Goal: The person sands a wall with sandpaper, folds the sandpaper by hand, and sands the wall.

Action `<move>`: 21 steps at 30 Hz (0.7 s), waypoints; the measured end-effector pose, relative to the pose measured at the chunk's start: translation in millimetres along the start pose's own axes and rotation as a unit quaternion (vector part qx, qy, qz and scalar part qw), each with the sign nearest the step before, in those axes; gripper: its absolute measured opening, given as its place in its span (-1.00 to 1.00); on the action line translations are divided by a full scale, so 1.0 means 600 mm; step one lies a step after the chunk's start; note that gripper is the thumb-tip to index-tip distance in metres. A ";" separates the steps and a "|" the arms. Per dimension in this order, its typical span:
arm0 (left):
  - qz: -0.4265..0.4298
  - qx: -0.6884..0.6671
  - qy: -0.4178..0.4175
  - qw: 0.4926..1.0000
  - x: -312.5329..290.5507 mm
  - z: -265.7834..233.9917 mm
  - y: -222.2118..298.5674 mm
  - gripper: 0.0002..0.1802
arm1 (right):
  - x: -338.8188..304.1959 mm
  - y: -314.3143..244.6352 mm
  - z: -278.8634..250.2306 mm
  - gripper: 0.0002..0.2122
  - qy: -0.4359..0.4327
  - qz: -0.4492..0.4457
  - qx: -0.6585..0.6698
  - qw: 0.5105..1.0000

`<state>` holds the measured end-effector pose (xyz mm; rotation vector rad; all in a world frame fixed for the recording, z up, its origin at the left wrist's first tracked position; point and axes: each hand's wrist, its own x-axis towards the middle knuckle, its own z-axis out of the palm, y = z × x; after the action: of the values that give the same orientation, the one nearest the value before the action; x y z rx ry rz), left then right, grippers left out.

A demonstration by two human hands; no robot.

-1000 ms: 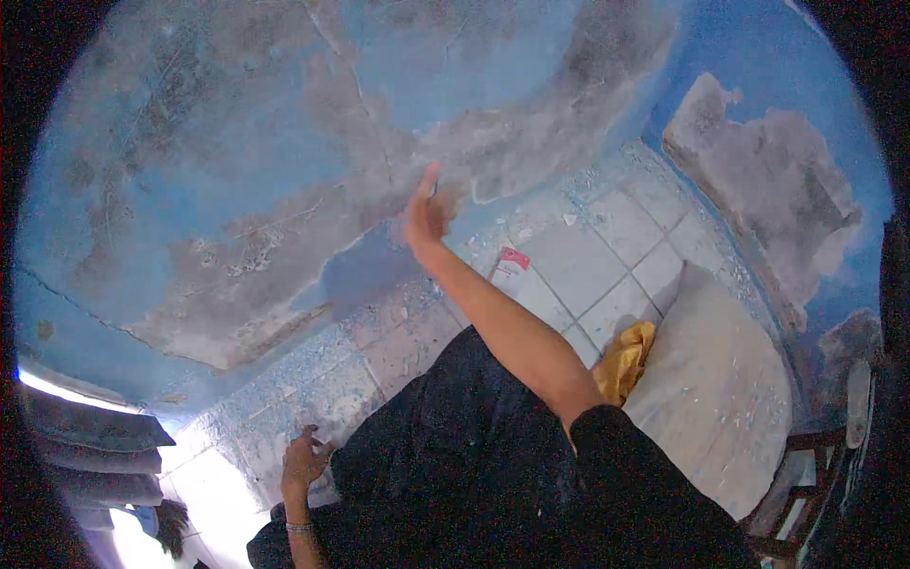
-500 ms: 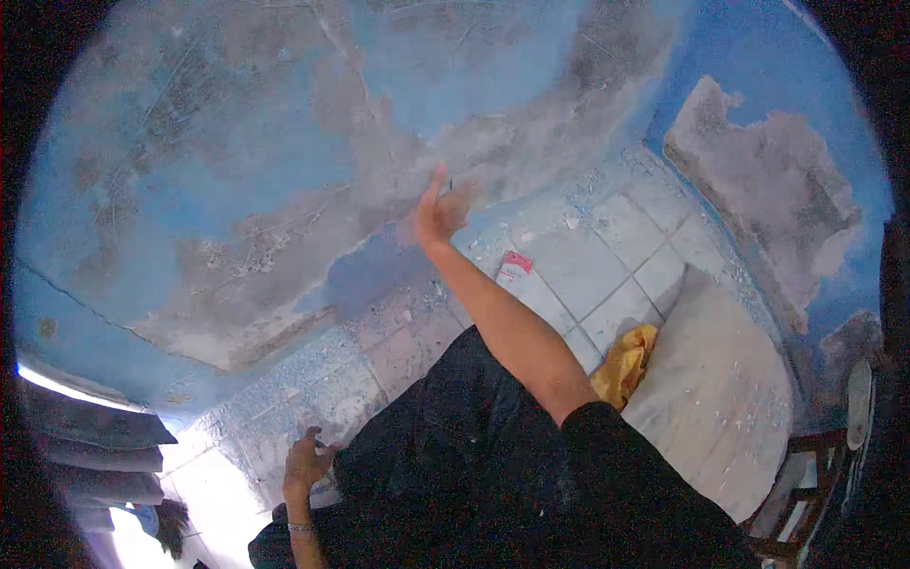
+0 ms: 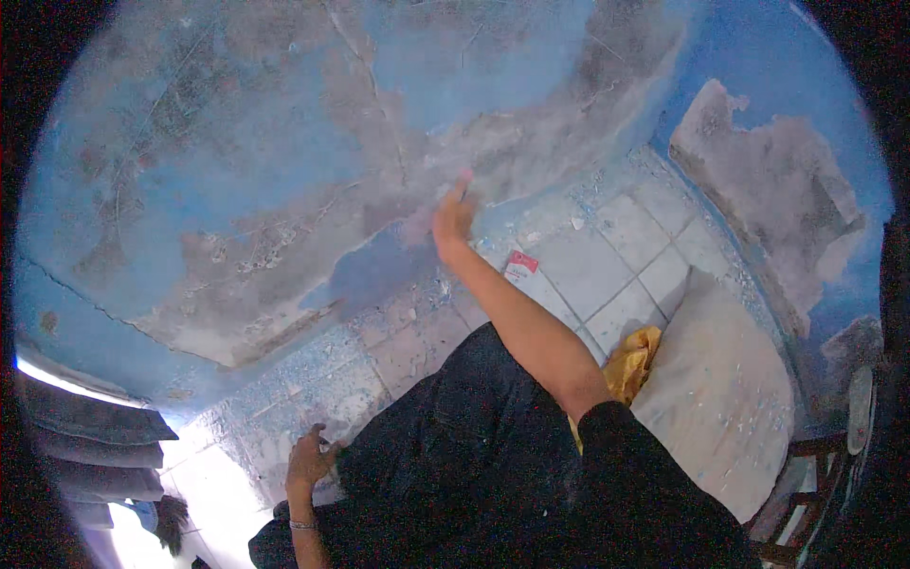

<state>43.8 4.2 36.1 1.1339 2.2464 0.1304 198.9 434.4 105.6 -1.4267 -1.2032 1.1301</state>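
My right hand (image 3: 455, 220) is against the lower part of the peeling blue wall (image 3: 275, 123), where grey plaster is bare. Its fingers are bent and slightly blurred. A thin dark sliver shows at the fingers, too small to name. My left hand (image 3: 310, 460), with a band on its wrist, hangs beside my dark-clothed knee, above the floor tiles. Its fingers are loosely bent and apart, with nothing visible in them.
Paint flakes litter the tiled floor (image 3: 607, 284) along the wall. On it lies a small red-and-white packet (image 3: 521, 265). At right stand a pale, full sack (image 3: 725, 398) and a yellow cloth or bag (image 3: 633, 363). Dark stacked slabs (image 3: 95, 446) and a dark brush-like bundle (image 3: 171, 522) sit lower left.
My right hand has shifted slightly right and down along the wall, with its forearm swinging right. My left hand has barely moved.
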 end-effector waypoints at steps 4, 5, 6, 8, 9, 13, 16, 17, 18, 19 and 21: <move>0.010 0.013 0.004 1.000 -0.002 -0.003 0.020 -0.34 | 0.007 -0.025 0.003 -0.06 0.079 -0.091 0.000 0.993; 0.008 0.013 0.005 1.000 -0.004 -0.003 0.014 -0.34 | 0.010 -0.034 0.004 -0.06 0.089 -0.057 0.024 0.994; 0.005 0.015 0.005 1.000 -0.004 -0.001 0.006 -0.34 | 0.010 -0.040 0.003 -0.06 0.099 -0.024 0.048 0.994; 0.003 0.015 0.007 1.000 -0.005 -0.003 0.006 -0.33 | 0.003 -0.031 -0.015 -0.06 0.066 0.007 0.000 0.998; -0.001 0.013 0.003 1.000 -0.006 -0.007 0.015 -0.33 | 0.002 -0.029 -0.018 -0.06 0.052 0.023 -0.024 0.998; -0.005 0.002 0.003 1.000 -0.005 -0.006 0.021 -0.32 | 0.006 -0.027 -0.005 -0.04 0.037 -0.081 -0.041 0.995; 0.008 0.015 0.017 1.000 -0.014 -0.006 0.008 -0.30 | 0.000 -0.051 0.010 -0.03 0.086 -0.126 0.063 0.986; 0.012 0.014 0.017 1.000 -0.014 -0.010 0.019 -0.30 | 0.017 -0.044 -0.001 -0.05 0.090 -0.022 0.076 0.993; -0.005 0.019 0.011 1.000 -0.015 -0.017 0.038 -0.29 | 0.031 -0.037 -0.011 -0.07 0.092 0.081 0.090 0.988; -0.021 0.025 0.005 0.999 -0.013 -0.020 0.050 -0.29 | 0.042 -0.029 -0.022 -0.07 0.095 0.078 0.089 0.988; -0.001 0.020 0.019 1.000 -0.013 -0.010 0.025 -0.28 | 0.032 -0.025 -0.026 -0.09 0.053 0.107 0.038 0.992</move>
<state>54.4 8.4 49.6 1.1591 2.2928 0.1058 214.0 453.3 121.2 -1.5639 -0.9398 1.2145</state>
